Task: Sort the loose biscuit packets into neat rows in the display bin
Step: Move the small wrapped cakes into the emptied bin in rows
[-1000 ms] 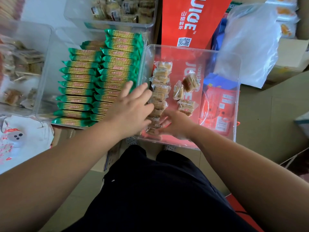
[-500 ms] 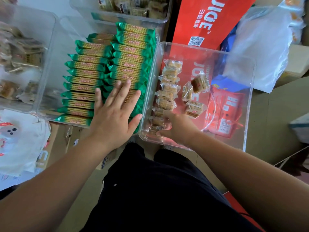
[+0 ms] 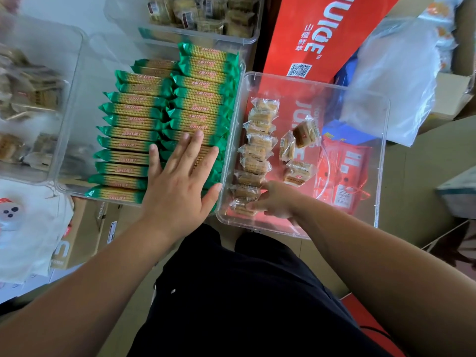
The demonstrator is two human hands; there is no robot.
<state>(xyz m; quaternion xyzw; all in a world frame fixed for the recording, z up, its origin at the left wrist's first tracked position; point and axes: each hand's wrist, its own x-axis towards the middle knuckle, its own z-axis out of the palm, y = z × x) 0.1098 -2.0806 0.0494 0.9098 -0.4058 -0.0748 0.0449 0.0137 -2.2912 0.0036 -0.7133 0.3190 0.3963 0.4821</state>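
Your left hand (image 3: 177, 181) is resting flat on green packets (image 3: 128, 130). Your right hand (image 3: 277, 202) is pinching the row's nearest biscuit packet (image 3: 240, 207), long axis lying left-right.

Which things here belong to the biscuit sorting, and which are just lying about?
Job: display bin, row of biscuit packets, loose packets, right hand at the row.
Lying about: green packets under the left hand, red juice box, plastic bag.

Clear glossy plastic bin (image 3: 381, 161); shiny green foil packets (image 3: 128, 132); matt cardboard box (image 3: 85, 235)
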